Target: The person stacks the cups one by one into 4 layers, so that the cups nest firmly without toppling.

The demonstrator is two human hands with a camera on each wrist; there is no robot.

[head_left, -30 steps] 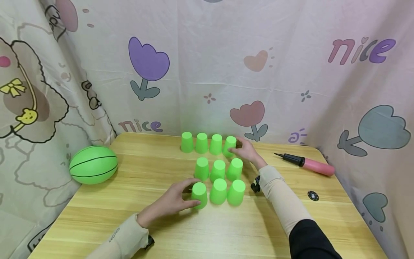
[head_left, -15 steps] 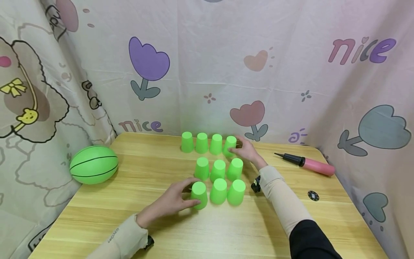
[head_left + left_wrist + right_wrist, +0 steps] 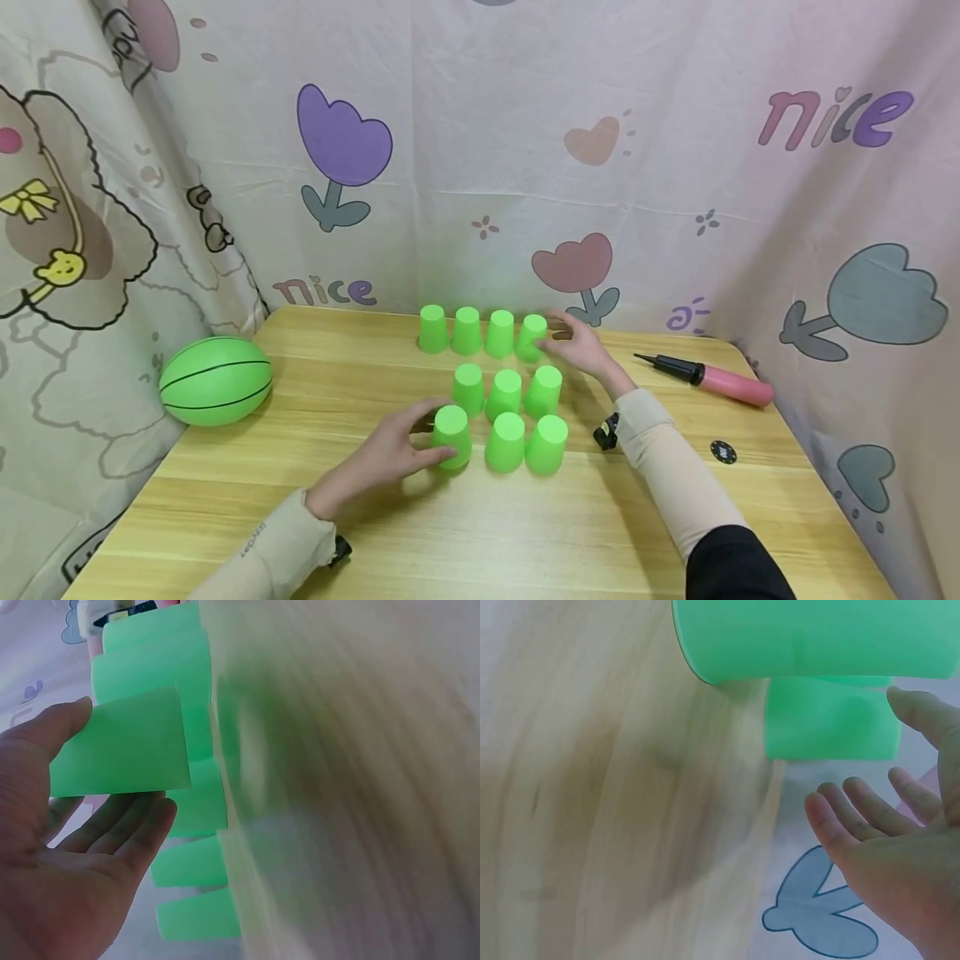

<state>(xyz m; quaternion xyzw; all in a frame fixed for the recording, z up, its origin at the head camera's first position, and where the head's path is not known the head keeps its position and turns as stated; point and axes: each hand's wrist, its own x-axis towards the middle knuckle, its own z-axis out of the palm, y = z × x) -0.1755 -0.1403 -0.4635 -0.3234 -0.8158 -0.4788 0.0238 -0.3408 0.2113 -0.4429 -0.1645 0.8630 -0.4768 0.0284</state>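
My left hand [image 3: 386, 452] grips an upside-down green cup [image 3: 453, 440] between thumb and fingers. In the left wrist view this held cup [image 3: 124, 742] hangs clear of the table, with other cups behind it. Two more cups [image 3: 506, 443] stand to its right in the front row. Behind them is a row of three cups [image 3: 507, 397], and farther back a row of several cups [image 3: 467, 332]. Beside the right end cup [image 3: 533, 337] of the back row is my right hand [image 3: 581, 346]. In the right wrist view its fingers [image 3: 874, 810] spread apart from the cup.
A green ball [image 3: 216, 382] with black lines sits at the table's left edge. On the right lie a pink and black hand pump [image 3: 708, 379] and a round black chip [image 3: 723, 452]. A printed curtain [image 3: 465, 150] closes off the back of the wooden table [image 3: 480, 533].
My left hand has lifted the front left cup and brought it slightly left. My right hand has let go of the back row's end cup and drawn back to the right.
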